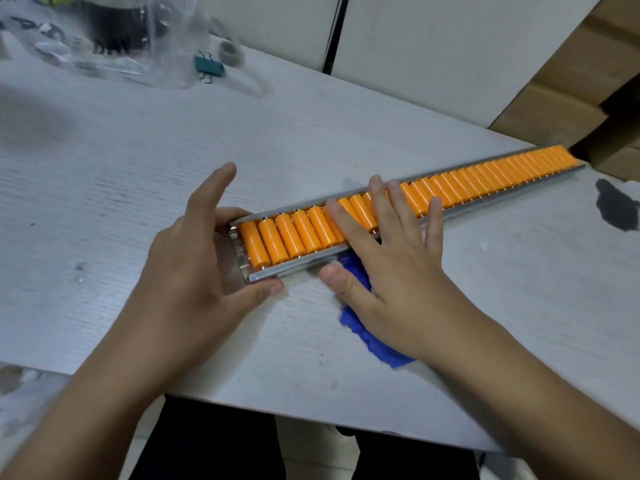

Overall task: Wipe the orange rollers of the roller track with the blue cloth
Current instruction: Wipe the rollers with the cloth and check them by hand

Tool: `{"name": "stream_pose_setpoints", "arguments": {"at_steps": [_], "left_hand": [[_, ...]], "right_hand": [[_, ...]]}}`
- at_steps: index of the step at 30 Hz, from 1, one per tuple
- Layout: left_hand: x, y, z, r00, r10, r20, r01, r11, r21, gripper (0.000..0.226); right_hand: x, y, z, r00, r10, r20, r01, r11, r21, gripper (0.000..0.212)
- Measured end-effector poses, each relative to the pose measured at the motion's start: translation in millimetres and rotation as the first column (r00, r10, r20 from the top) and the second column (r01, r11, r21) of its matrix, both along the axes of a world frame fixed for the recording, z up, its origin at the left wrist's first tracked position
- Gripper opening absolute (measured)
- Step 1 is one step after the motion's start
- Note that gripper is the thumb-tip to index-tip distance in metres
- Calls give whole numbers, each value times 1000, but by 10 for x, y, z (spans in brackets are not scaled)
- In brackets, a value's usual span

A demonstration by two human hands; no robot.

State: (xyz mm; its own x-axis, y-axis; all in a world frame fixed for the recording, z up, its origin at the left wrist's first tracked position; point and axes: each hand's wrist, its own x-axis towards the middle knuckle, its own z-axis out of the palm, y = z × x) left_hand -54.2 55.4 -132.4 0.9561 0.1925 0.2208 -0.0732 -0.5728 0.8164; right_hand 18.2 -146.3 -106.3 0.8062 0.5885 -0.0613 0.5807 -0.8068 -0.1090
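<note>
A long metal roller track (pixel 502 194) with several orange rollers (pixel 301 233) lies slantwise on the white table, from the middle to the far right edge. My left hand (pixel 194 258) grips the track's near end, thumb on the front rail and fingers behind the end plate. My right hand (pixel 384 258) lies flat, fingers spread over the rollers, palm pressing down on the blue cloth (pixel 363 327). The cloth lies crumpled on the table just in front of the track, mostly hidden under my palm and wrist.
A teal binder clip (pixel 209 66), a clear plastic bag (pixel 114 39) and a grey roll (pixel 231 53) lie at the table's (pixel 138 168) far left. A dark stain (pixel 618 209) marks the right side. Cardboard boxes (pixel 585 84) stand beyond the far right corner.
</note>
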Motion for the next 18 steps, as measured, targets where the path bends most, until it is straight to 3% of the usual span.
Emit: {"name": "stream_pose_setpoints", "arguments": {"at_steps": [11,13,15,18], "left_hand": [[9,-50,-90,1000,2,13,-3,1000,6,92],[39,-106,-19,1000,-17,10,15,990,142,80],[85,-196,53,997,-39,71,8,916,401,73],[205,-334,131,995,-87,47,45,818,574,73]], "right_hand": [[160,-217,2,998,-35,-43,36,999,20,70],[176,-251,3,998,-33,-45,34,999,21,71],[209,-290,1,998,-32,-48,32,999,12,71],[280,-362,5,999,-36,-39,36,999,8,71]]}}
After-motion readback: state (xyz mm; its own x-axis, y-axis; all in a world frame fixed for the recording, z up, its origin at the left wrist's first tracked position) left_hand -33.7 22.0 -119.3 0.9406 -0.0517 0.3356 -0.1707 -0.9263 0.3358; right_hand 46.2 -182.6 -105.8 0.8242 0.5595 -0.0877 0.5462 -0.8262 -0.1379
